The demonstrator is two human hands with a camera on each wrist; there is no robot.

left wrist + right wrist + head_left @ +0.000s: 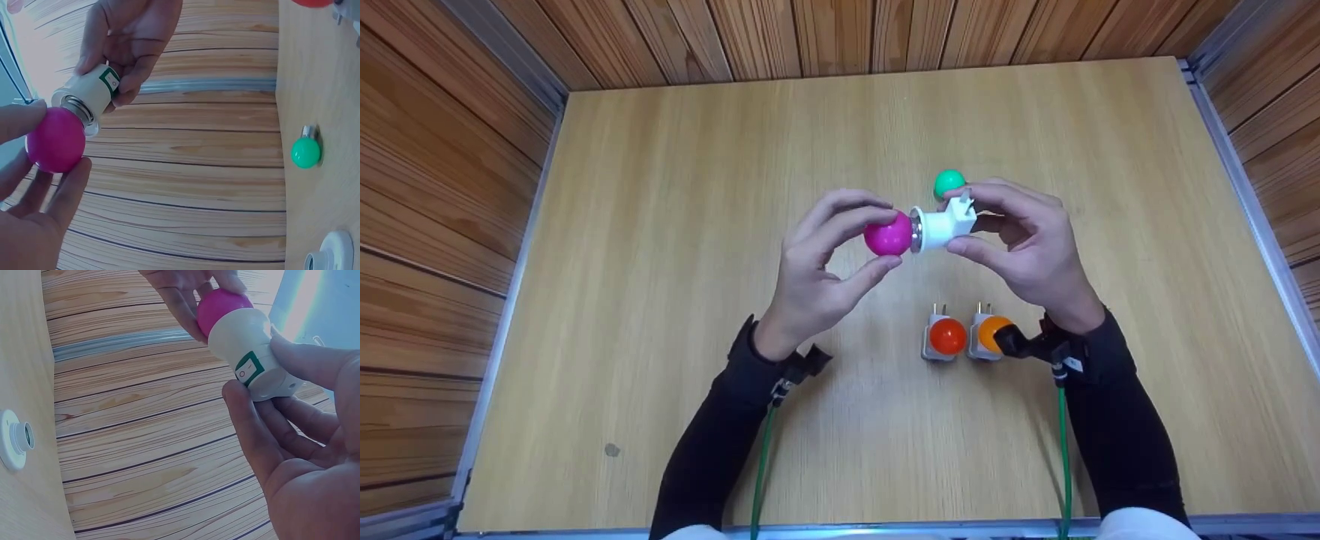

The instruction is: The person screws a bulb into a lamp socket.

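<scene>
My left hand pinches a pink round light bulb between thumb and fingers. With its fingertips, my right hand grips a white plug-in lamp socket, its prongs pointing up and away. The bulb's metal screw base sits at the socket's mouth, and some of its thread shows in the left wrist view. A rocker switch in a green frame is on the socket's side. Both things are held up above the table.
A green bulb lies on the table beyond my right hand. Nearer me are two plug-in sockets with a red bulb and an orange bulb. The right wrist view shows a round white lamp holder. Green cables trail from both wrists.
</scene>
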